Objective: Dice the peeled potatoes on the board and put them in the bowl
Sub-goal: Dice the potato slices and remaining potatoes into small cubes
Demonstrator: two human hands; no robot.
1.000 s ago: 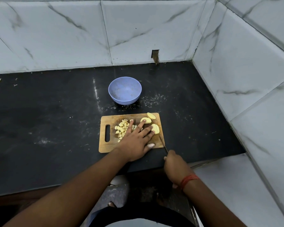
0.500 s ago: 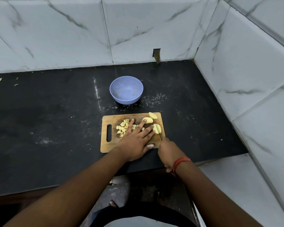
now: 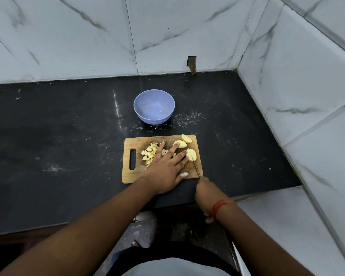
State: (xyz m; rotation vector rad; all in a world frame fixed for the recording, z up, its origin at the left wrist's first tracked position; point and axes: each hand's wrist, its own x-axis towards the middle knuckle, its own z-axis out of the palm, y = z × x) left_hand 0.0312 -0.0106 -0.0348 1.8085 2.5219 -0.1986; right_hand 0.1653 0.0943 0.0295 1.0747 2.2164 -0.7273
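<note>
Three larger potato pieces (image 3: pixel 191 154) lie at the right end of the wooden board (image 3: pixel 132 174) on the black surface (image 3: pixel 68 136), with a pile of diced potato (image 3: pixel 149 152) towards the handle slot. Spread flat, the left hand (image 3: pixel 166 168) rests on the board, its fingertips touching the nearest piece. Curled round a knife (image 3: pixel 196 168), the right hand (image 3: pixel 206 193) holds the blade against that piece. Beyond the board, apart from it, stands the blue bowl (image 3: pixel 154 106).
</note>
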